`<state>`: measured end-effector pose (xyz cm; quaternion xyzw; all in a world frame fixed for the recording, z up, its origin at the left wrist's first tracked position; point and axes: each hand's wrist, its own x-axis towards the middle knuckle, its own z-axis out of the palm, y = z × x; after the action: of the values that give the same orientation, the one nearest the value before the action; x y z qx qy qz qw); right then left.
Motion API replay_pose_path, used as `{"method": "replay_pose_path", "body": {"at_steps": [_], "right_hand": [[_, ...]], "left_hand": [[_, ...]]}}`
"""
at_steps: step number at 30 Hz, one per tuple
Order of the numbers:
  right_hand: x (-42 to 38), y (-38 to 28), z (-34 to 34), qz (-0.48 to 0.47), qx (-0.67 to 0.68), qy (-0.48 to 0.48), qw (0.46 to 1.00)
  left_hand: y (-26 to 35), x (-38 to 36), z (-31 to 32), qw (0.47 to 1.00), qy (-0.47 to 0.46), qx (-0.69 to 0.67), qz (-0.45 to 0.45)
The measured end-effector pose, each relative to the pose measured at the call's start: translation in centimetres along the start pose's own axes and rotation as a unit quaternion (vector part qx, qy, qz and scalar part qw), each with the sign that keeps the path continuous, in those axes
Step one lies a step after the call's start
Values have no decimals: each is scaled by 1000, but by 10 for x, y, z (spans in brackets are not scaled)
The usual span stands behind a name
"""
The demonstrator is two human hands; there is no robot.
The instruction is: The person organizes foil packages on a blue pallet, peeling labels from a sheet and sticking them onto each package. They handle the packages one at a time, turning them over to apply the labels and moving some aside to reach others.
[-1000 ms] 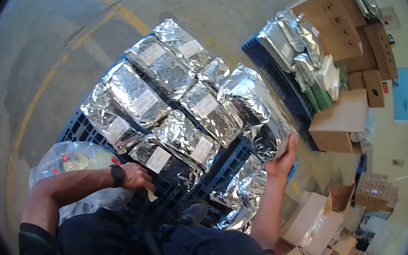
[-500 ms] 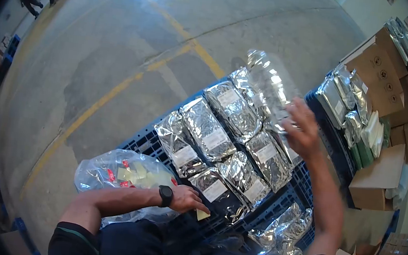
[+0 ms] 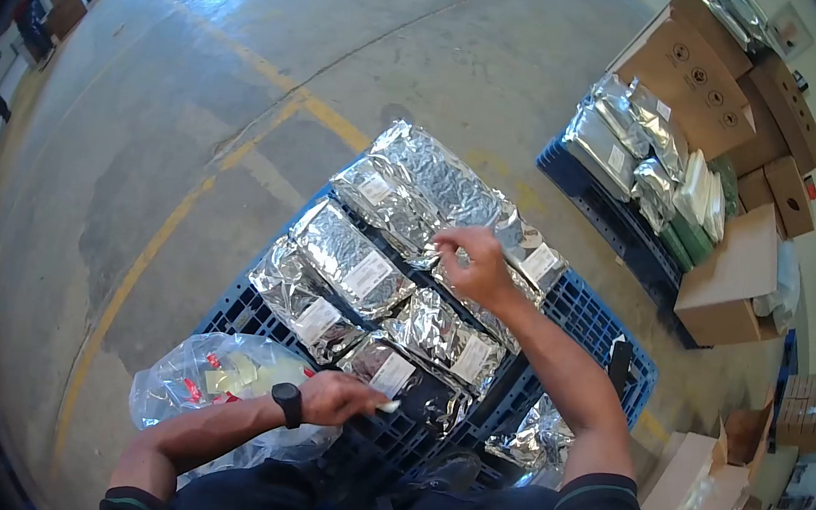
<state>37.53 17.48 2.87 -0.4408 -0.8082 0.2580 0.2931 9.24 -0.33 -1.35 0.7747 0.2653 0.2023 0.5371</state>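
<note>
My left hand point(image 3: 339, 400) pinches a small pale yellow packet point(image 3: 389, 406) at the near edge of the foil bags. My right hand point(image 3: 475, 268) has its fingers curled together at the end of a silver foil bag point(image 3: 390, 196) in the far part of the layout; the fingertips appear to grip its crumpled edge. Behind it lies a long shiny foil bag point(image 3: 457, 182). Several more labelled foil bags lie side by side on the blue pallet point(image 3: 590, 321). Left of them, a clear plastic bag point(image 3: 155, 397) holds pale yellow packets and red pieces.
More crumpled foil point(image 3: 538, 436) lies near my body on the right. A black object point(image 3: 620, 362) rests on the pallet's right side. Beyond stands another pallet point(image 3: 620, 249) with foil bags and cardboard boxes point(image 3: 685, 80). Opened cartons point(image 3: 693, 489) are at lower right.
The foil bag my right hand was swinging now lies along the far side of the pallet. That hand has come down nearer the middle. The view has shifted right.
</note>
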Motion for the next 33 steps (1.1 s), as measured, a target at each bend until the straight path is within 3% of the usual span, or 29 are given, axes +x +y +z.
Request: {"method": "replay_pose_path", "body": {"at_steps": [1, 3, 5, 6, 7, 8, 9, 10, 11, 12, 13, 15, 16, 17, 18, 19, 20, 22, 23, 25, 26, 27, 28, 31, 33], "right_hand": [[-8, -26, 5, 64, 105, -14, 992], [-29, -65, 19, 115, 318, -111, 935], [-57, -96, 28, 129, 266, -239, 925], [-76, -86, 52, 44, 234, -200, 951], [-80, -103, 50, 232, 270, -222, 908], [-99, -74, 74, 239, 249, -195, 918], [-98, -83, 67, 316, 366, -169, 859], [-87, -95, 57, 302, 340, -154, 877], [-86, -96, 68, 283, 363, -72, 885], [-76, -98, 58, 320, 361, -131, 866], [-73, -103, 56, 302, 430, -173, 833], [-69, -125, 64, 315, 425, -313, 789], [-67, -150, 72, 288, 402, -355, 793], [-64, -164, 87, 250, 405, -474, 741], [-74, -178, 112, 195, 406, -506, 736], [-73, -199, 130, 219, 461, -559, 653], [-79, -214, 157, 222, 476, -600, 603], [-82, -244, 205, 294, 410, -663, 553], [-85, -249, 228, 292, 413, -661, 554], [-91, -247, 272, 402, 365, -520, 660], [-98, -234, 296, 400, 365, -518, 662], [-107, -219, 320, 300, 364, -376, 798], [-104, -216, 320, 186, 345, -216, 894], [-87, -213, 259, 108, 265, -284, 915], [-77, -206, 228, 90, 241, -295, 920]], "left_hand": [[5, 5, -3, 1000, -5, -2, -2], [16, 14, -9, 990, 105, 55, -79], [31, 26, -14, 978, 177, -23, -111], [28, 28, -15, 978, 185, 13, -95], [27, 29, -16, 976, 195, 49, -85], [31, 30, -22, 978, 164, 69, -107], [37, 26, -29, 977, 135, 85, -143], [41, 21, -35, 973, 186, 71, -118], [44, 12, -48, 965, 238, 68, -87], [53, -2, -71, 961, 235, 96, -110], [66, -15, -90, 958, 226, 121, -127], [77, -53, -121, 941, 246, 184, -141], [82, -70, -131, 928, 276, 169, -186], [87, -86, -137, 912, 305, 153, -227], [87, -103, -140, 900, 320, 204, -216], [83, -118, -144, 885, 331, 252, -208], [87, -128, -143, 882, 334, 256, -213], [96, -142, -141, 883, 367, 71, -284], [99, -143, -138, 884, 364, 75, -284], [103, -143, -130, 857, 429, -151, -244], [103, -144, -126, 846, 440, -193, -230], [103, -144, -125, 847, 440, -192, -228], [102, -144, -124, 843, 438, -210, -232], [100, -139, -120, 838, 431, -233, -241], [98, -128, -121, 869, 373, -146, -289]]}}
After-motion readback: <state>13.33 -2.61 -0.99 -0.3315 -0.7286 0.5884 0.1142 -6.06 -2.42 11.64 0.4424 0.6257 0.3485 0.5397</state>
